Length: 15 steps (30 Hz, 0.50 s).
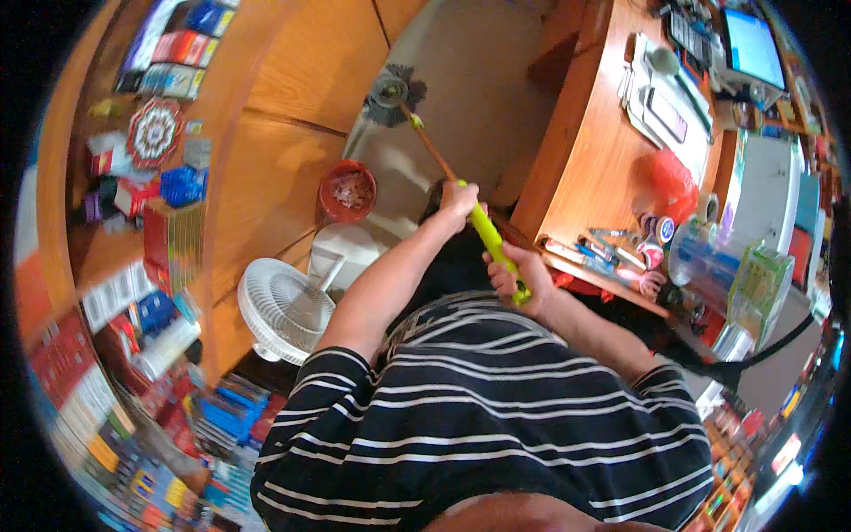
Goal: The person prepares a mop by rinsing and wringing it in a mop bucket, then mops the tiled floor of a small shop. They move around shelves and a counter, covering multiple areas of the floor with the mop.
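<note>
A mop [432,151] slants away from my body, with a lime-green grip at the near end and a thin brownish pole. Its dark grey mop head [393,93] lies on the floor beside the wooden cabinet fronts. My left hand [461,201] is wrapped around the pole where the green grip begins. Lower down, close to my waist, my right hand [522,274] is closed around the rear of the green grip.
A red bin [348,191] with light scraps and a white electric fan [289,306] stand left of my forearm. Crowded shelves [176,239] line the left. On the right, a wooden desk [592,153] bears papers, a red plastic bag [673,183], pens and a lit screen [753,48].
</note>
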Each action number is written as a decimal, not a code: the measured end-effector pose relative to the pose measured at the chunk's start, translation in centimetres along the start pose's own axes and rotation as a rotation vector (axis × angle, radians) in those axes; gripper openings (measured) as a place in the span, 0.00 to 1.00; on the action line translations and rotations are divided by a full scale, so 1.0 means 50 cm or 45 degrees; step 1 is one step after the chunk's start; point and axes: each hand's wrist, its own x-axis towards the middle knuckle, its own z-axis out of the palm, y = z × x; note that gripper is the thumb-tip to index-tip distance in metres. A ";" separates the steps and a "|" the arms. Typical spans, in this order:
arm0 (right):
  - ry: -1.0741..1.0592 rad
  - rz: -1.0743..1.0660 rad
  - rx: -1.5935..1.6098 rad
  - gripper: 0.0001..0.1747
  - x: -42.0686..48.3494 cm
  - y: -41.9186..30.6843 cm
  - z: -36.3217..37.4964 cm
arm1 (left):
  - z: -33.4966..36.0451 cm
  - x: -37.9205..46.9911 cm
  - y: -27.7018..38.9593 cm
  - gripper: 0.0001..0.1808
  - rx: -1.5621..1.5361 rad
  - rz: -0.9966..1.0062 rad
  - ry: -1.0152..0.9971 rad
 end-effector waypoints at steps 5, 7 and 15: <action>0.048 -0.074 0.135 0.17 -0.048 -0.067 0.059 | 0.070 0.025 0.066 0.05 -0.052 -0.049 0.081; 0.114 -0.116 0.119 0.18 -0.056 -0.087 0.072 | 0.098 0.032 0.093 0.06 0.074 0.001 0.095; -0.104 -0.308 0.428 0.18 0.037 -0.215 0.141 | 0.187 0.199 0.269 0.21 0.426 -0.068 -0.108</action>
